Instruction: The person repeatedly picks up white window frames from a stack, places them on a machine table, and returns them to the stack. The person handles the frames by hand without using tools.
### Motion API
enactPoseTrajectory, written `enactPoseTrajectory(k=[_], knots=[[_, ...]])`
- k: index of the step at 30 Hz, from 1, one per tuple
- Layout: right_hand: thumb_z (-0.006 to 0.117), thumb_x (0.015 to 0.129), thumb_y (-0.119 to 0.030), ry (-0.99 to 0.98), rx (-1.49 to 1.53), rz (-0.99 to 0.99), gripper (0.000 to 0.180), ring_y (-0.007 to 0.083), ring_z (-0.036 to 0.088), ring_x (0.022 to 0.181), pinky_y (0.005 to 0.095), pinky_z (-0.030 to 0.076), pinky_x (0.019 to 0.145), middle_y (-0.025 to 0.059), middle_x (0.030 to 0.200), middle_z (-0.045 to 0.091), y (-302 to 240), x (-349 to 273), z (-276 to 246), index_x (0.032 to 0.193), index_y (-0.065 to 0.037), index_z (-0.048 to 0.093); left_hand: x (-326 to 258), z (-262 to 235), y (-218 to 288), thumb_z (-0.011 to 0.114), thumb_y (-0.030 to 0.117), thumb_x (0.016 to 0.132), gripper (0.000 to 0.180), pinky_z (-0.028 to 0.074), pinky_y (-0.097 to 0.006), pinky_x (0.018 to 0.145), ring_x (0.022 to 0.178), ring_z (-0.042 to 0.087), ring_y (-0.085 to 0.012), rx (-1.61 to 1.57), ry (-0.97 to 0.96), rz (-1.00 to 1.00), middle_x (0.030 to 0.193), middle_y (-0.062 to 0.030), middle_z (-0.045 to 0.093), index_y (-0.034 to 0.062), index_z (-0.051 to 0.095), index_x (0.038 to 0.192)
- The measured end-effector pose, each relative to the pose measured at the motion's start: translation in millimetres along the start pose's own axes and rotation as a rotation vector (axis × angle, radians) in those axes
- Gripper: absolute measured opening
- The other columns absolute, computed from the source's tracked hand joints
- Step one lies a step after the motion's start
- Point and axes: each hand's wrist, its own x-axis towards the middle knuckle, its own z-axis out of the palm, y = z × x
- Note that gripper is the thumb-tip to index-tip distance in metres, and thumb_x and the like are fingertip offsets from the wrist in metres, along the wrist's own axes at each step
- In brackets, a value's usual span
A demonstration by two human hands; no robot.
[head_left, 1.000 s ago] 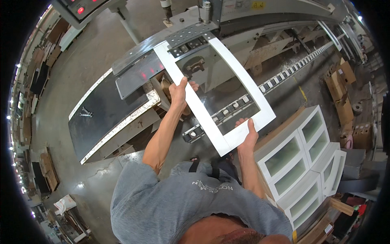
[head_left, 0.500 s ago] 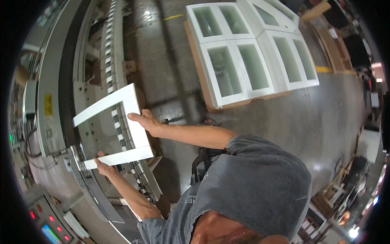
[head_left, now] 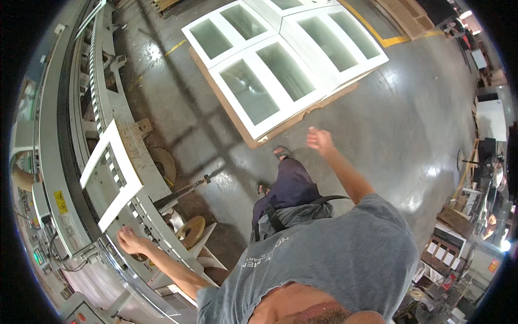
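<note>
A white U-shaped panel frame (head_left: 125,162) lies on the black-and-white conveyor track (head_left: 141,216) of the long machine at left, its open side toward the machine's body. Just past the frame's near corner is my left hand (head_left: 131,241), fingers loosely bent, apart from the frame and holding nothing. My right hand (head_left: 320,140) hangs in the air out to the right, in front of the stack of white panels (head_left: 264,116), its fingers half curled with nothing visible in them.
The stacked white panels with rectangular openings rest on a brown board (head_left: 237,124) on the floor. The grey machine body (head_left: 59,162) runs along the left. A dark bar (head_left: 183,191) juts from the machine toward my legs. Yellow floor lines (head_left: 396,40) pass behind the stack.
Both hands have let go of the white frame, which now lies on the track. My right hand has swung right toward the stack, and my view has turned with it.
</note>
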Motion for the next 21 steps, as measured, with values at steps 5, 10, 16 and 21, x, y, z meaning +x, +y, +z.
enactPoseTrajectory(k=[5, 10, 16, 21], knots=[[0.073, 0.080, -0.039, 0.304, 0.125, 0.042, 0.063, 0.0332, 0.063, 0.090, 0.0437, 0.057, 0.071, 0.0239, 0.101, 0.061, -43.2, 104.0, -91.3, 0.115, 0.011, 0.054, -194.2, -4.0, 20.4, 0.055, 0.010, 0.087, 0.018, 0.042, -0.026, 0.051, 0.057, 0.053, -0.0123, 0.215, -0.435, -0.077, 0.068, -0.0092, 0.061, 0.0016, 0.058, 0.072], [0.075, 0.077, -0.048, 0.441, 0.145, -0.032, 0.068, 0.0309, 0.061, 0.081, 0.0444, 0.055, 0.067, 0.0235, 0.094, 0.060, -111.7, 218.5, -127.8, 0.100, 0.013, 0.058, -341.5, -26.6, -31.9, 0.051, 0.004, 0.085, 0.016, 0.042, -0.030, 0.046, 0.053, 0.052, -0.0167, 0.267, -0.537, -0.743, 0.067, -0.0092, 0.059, -0.0007, 0.059, 0.072], [0.082, 0.066, -0.054, 0.726, 0.077, 0.054, 0.077, 0.0346, 0.061, 0.092, 0.0480, 0.053, 0.076, 0.0230, 0.101, 0.062, -173.8, 350.4, -129.9, 0.100, 0.011, 0.061, -438.2, -59.4, -55.7, 0.055, 0.005, 0.084, 0.019, 0.052, -0.033, 0.047, 0.055, 0.061, -0.0223, 0.538, -0.547, -0.950, 0.074, -0.0164, 0.063, -0.0105, 0.059, 0.093], [0.081, 0.070, -0.046, 0.549, -0.036, 0.203, 0.075, 0.0352, 0.063, 0.092, 0.0464, 0.056, 0.069, 0.0226, 0.116, 0.059, -189.3, 365.1, -141.4, 0.115, 0.009, 0.055, -459.2, -8.0, -37.2, 0.055, 0.007, 0.085, 0.022, 0.056, -0.032, 0.051, 0.062, 0.066, -0.0229, 0.641, -0.670, -0.882, 0.078, -0.0172, 0.065, -0.0113, 0.059, 0.098]])
